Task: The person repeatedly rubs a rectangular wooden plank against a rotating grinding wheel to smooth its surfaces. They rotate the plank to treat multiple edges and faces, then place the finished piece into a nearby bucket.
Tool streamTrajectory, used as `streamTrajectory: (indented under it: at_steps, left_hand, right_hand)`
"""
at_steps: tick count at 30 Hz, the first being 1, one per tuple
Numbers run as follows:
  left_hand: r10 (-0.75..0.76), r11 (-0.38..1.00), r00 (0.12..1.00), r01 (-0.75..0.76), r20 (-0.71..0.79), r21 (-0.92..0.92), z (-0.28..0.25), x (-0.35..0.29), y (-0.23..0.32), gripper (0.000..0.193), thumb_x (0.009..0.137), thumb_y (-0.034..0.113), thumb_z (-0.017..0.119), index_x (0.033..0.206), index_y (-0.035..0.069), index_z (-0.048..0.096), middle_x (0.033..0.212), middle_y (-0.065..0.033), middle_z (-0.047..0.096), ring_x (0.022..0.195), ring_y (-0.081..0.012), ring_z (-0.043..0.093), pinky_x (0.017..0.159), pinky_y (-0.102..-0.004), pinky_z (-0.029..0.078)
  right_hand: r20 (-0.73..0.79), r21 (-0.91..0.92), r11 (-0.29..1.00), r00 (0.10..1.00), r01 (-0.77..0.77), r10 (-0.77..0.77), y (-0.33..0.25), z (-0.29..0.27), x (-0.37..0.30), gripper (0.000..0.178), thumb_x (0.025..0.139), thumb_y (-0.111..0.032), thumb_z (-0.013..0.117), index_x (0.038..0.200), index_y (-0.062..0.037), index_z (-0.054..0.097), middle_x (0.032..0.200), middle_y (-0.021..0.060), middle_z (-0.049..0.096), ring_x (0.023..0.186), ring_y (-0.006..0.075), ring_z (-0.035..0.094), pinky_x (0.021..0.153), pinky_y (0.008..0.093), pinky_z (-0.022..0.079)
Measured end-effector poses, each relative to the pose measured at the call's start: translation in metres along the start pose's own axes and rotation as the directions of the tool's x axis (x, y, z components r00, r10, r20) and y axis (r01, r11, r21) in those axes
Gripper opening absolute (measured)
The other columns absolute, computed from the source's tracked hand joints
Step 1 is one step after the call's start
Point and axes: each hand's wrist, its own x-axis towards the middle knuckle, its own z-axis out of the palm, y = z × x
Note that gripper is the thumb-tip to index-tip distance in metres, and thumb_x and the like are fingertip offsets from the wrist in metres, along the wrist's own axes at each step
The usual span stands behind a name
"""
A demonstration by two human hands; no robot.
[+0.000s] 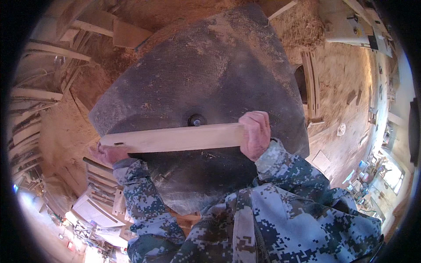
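Note:
A pale wooden board point(184, 139) with a small dark slot near its left end lies crosswise in front of me. At that left end, my left hand point(109, 153) grips it, with the fingers partly hidden by the wood. My right hand point(255, 135) is closed round the right end, knuckles up. Under the board spreads a broad dark machine table point(184, 87), dusted with sawdust. Just beyond the board's far edge, a round spindle point(197, 120) with a bolt-like top rises from a hole in the table.
Sawdust covers the floor point(346, 83) round the machine. Slotted wooden pieces point(310, 83) lie right of the table. Long timbers point(26, 140) are stacked along the left, and more boards point(127, 33) lie at the far left. Racked strips point(98, 179) stand near my left forearm.

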Motion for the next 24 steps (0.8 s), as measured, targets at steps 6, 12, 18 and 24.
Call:
streamTrajectory:
  at_steps: [6, 12, 18, 24]
  left_hand:
    - [-0.393, 0.919, 0.909, 0.390, -0.136, -0.055, -0.070, 0.009, -0.073, 0.056, 0.104, 0.030, 0.055, 0.154, 0.006, 0.047, 0.134, -0.0199, 0.064, 0.126, -0.0359, 0.062, 0.108, -0.0489, 0.053]
    - [-0.462, 0.254, 0.883, 0.037, 0.088, 0.967, -0.128, -0.001, -0.019, 0.054, 0.101, 0.046, 0.056, 0.150, 0.023, 0.056, 0.146, -0.0050, 0.061, 0.140, -0.0268, 0.054, 0.118, -0.0527, 0.041]
    - [-0.603, -0.205, 0.764, -0.428, 0.231, 0.880, -0.148, -0.005, 0.006, 0.055, 0.098, 0.060, 0.056, 0.147, 0.036, 0.063, 0.156, 0.0078, 0.059, 0.151, -0.0184, 0.046, 0.127, -0.0556, 0.030]
    - [-0.201, 0.794, 0.969, 0.076, 0.143, 0.603, -0.075, -0.050, 0.005, 0.059, 0.104, 0.028, 0.058, 0.156, 0.002, 0.046, 0.152, -0.0183, 0.056, 0.144, -0.0313, 0.050, 0.123, -0.0504, 0.035]
  right_hand:
    - [0.135, 0.140, 0.983, 0.981, 0.120, -0.139, -0.030, 0.045, 0.036, 0.052, 0.070, -0.004, 0.071, 0.120, -0.0047, 0.058, 0.119, 0.0144, 0.062, 0.111, 0.0390, 0.060, 0.098, 0.0522, 0.050]
    - [0.216, 0.224, 0.941, 0.929, 0.253, -0.301, -0.066, 0.099, 0.054, 0.040, 0.079, -0.019, 0.069, 0.117, -0.0076, 0.060, 0.115, 0.0105, 0.060, 0.110, 0.0325, 0.056, 0.097, 0.0454, 0.045]
    - [0.414, 0.190, 0.918, 0.819, 0.348, -0.396, -0.080, 0.097, 0.039, 0.032, 0.083, -0.027, 0.073, 0.108, -0.0081, 0.065, 0.113, 0.0109, 0.059, 0.112, 0.0301, 0.056, 0.098, 0.0447, 0.044]
    - [0.532, -0.070, 0.984, 0.840, 0.165, -0.103, -0.024, -0.036, -0.053, 0.062, 0.076, -0.019, 0.077, 0.134, -0.0051, 0.060, 0.141, 0.0209, 0.054, 0.133, 0.0413, 0.051, 0.117, 0.0580, 0.037]
